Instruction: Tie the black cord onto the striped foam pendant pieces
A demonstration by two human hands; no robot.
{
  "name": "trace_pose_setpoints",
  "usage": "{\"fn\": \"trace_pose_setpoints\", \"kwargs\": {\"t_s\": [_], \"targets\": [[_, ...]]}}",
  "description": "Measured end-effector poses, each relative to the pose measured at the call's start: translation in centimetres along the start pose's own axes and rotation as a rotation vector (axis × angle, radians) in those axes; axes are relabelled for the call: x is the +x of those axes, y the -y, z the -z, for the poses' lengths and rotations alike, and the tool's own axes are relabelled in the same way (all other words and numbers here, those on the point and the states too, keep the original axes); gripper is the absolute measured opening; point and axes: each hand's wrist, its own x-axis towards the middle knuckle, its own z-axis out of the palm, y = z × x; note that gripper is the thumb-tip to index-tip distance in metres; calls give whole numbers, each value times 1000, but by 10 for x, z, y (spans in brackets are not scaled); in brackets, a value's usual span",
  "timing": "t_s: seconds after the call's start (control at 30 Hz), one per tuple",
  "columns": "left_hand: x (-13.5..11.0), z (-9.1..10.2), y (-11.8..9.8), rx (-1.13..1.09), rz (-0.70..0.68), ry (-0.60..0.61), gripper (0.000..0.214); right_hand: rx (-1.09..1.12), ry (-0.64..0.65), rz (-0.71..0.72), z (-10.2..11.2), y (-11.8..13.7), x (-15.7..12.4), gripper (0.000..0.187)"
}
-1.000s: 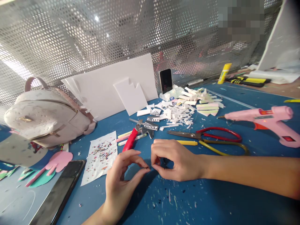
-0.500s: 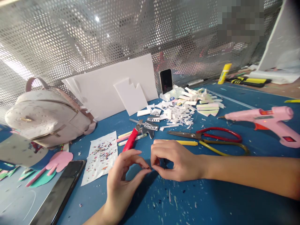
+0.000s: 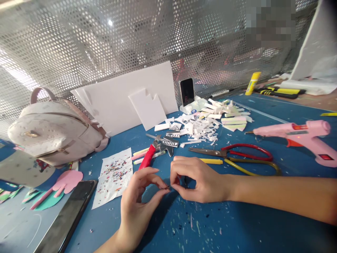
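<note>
My left hand (image 3: 142, 200) is curled, thumb and fingertips pinched together on a tiny dark piece that is too small to name. Facing it, my right hand (image 3: 196, 179) also pinches, its fingertips almost touching the left ones; whatever it grips is hidden. Left of the hands lies a white paper sheet (image 3: 112, 191) scattered with tiny coloured bits. Just beyond the left fingers rests a red-handled cutter (image 3: 148, 157), across several pastel sticks. A yellow stick (image 3: 211, 161) shows partly behind the right hand, near scissors (image 3: 250, 154) with red and olive handles.
White foam scraps (image 3: 201, 126) pile up at the back, beside a propped phone (image 3: 187, 91). A pink glue gun (image 3: 297, 133) lies right, a glue stick (image 3: 252, 83) stands behind it. Left are a backpack (image 3: 55, 130) and a dark phone (image 3: 67, 218). White boards (image 3: 116, 105) lean against perforated metal.
The hands stay pinched close together, and the fingertips have moved only very slightly. The whole view has shifted a few pixels; nothing else visibly differs.
</note>
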Motion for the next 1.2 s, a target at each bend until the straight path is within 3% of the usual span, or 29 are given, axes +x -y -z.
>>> {"fn": "trace_pose_setpoints", "kwargs": {"t_s": [1.2], "targets": [[4, -1, -1, -60, 26, -5, 44, 13, 2, -17, 0, -1, -1, 8]]}}
